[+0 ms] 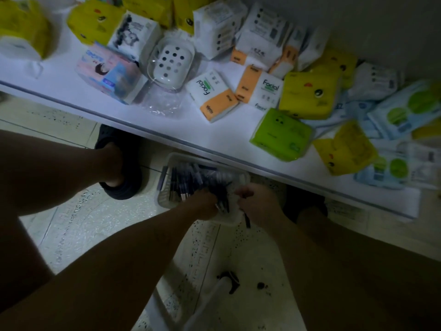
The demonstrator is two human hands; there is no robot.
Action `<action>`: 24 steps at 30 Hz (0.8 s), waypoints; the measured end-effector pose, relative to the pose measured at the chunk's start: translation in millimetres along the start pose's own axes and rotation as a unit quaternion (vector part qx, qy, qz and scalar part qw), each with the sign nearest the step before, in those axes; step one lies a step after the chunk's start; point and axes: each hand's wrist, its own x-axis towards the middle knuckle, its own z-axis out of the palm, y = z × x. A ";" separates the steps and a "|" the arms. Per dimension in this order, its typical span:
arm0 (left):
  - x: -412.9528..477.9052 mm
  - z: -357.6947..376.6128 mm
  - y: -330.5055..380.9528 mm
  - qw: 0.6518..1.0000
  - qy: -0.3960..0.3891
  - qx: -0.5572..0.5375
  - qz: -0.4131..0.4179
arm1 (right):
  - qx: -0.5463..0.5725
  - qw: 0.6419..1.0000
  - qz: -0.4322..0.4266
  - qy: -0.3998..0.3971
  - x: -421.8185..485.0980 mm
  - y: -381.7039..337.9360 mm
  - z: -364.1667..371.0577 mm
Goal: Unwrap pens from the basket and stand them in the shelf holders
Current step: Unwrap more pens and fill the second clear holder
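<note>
the basket (170,158) sits on the floor (95,235), half under the front edge of the shelf (214,137), pens (183,177) piled inside. at its near edge the hands work close together: the left hand (202,204) is curled round a bundle (223,204) of them, the right hand (260,206) pinches what seems to be one pen (247,220), though dim blur hides any wrap. best to hold the bundle steady and draw that pen straight out, low over the basket so slips land inside.
</note>
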 end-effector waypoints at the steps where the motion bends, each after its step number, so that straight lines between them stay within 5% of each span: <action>1: 2.0 4.5 0.3 1.000 -0.002 -0.008 -0.001 | -0.002 1.000 -0.002 -0.002 0.0 0.0 1.1; 16: -20.2 -13.1 14.7 0.996 0.048 -0.063 -0.041 | 0.140 0.987 0.038 0.062 2.7 19.1 24.9; 20: -47.0 -43.4 30.1 0.999 0.031 -0.010 0.005 | 0.145 0.986 0.049 0.065 -3.7 18.8 31.4; 24: -88.0 -86.1 51.1 0.993 0.063 -0.087 0.054 | 0.137 0.986 0.037 0.085 -27.0 3.5 9.9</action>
